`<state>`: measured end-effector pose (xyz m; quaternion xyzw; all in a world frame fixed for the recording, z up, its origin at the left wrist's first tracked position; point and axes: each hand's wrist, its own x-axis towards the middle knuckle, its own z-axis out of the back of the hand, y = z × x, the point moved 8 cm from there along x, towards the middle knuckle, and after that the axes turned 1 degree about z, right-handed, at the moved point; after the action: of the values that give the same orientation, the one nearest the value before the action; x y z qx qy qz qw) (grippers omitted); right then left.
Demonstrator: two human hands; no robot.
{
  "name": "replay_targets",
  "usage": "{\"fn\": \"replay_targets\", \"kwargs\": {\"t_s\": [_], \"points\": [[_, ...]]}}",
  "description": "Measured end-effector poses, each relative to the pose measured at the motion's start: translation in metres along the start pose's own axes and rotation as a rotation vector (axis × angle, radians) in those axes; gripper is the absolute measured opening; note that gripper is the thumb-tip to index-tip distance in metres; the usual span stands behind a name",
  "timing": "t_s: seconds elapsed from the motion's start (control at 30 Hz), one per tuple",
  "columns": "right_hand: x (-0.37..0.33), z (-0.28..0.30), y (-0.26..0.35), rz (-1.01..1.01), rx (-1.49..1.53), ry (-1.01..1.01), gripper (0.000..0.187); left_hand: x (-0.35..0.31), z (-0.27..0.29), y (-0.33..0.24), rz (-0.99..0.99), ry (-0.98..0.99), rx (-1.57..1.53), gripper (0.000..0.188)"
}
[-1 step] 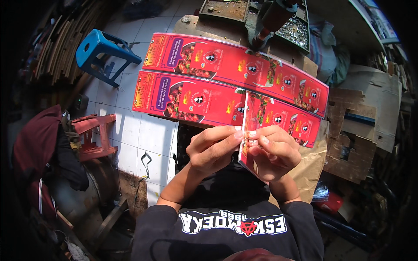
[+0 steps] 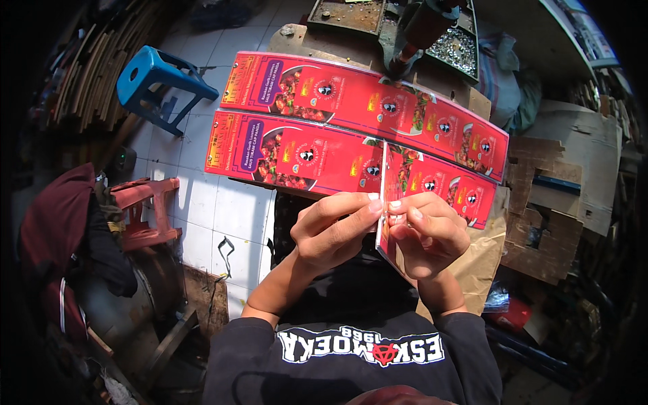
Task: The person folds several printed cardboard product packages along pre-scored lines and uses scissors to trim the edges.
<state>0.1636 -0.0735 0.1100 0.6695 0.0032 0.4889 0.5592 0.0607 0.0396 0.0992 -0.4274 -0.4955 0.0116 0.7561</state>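
A thin red printed panel (image 2: pixel 386 177) stands nearly edge-on between my hands in front of my chest. My left hand (image 2: pixel 332 228) pinches its left face with thumb and forefinger. On the opposite face, my right hand (image 2: pixel 435 235) has its fingers bent together against the panel's edge; any small piece between those fingertips is too small to make out. Just beyond lie two long rows of similar red panels with food pictures, a far row (image 2: pixel 347 94) and a near row (image 2: pixel 331 152), the near one partly hidden by the held panel.
A dark upright press-like machine (image 2: pixel 409 50) rises behind the panels, beside a tray of small shiny metal parts (image 2: pixel 453 52) and another tray (image 2: pixel 347 15). A blue stool (image 2: pixel 152 84) and a red stool (image 2: pixel 145 209) stand left. Cut cardboard (image 2: pixel 540 233) leans at right.
Both hands and the held panel have shifted slightly to the right. The panel has turned a little more edge-on. The rows of panels look unmoved.
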Motion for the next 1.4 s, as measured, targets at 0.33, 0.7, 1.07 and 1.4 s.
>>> {"fn": "replay_targets", "kwargs": {"t_s": [0.33, 0.7, 1.07, 1.4], "points": [[-0.006, 0.045, -0.017, -0.195, 0.194, -0.327, 0.035, 0.037, -0.047, 0.0, 0.044, 0.104, -0.156, 0.04], [0.004, 0.058, -0.016, -0.135, 0.12, -0.278, 0.036, 0.04, -0.051, -0.002, -0.107, -0.016, -0.104, 0.03], [0.008, 0.059, -0.018, -0.186, 0.152, -0.264, 0.035, 0.055, -0.059, 0.006, -0.177, 0.218, -0.225, 0.035], [0.01, 0.059, -0.016, -0.17, 0.123, -0.265, 0.033, 0.07, -0.07, 0.005, -0.218, 0.408, -0.198, 0.032]]}}
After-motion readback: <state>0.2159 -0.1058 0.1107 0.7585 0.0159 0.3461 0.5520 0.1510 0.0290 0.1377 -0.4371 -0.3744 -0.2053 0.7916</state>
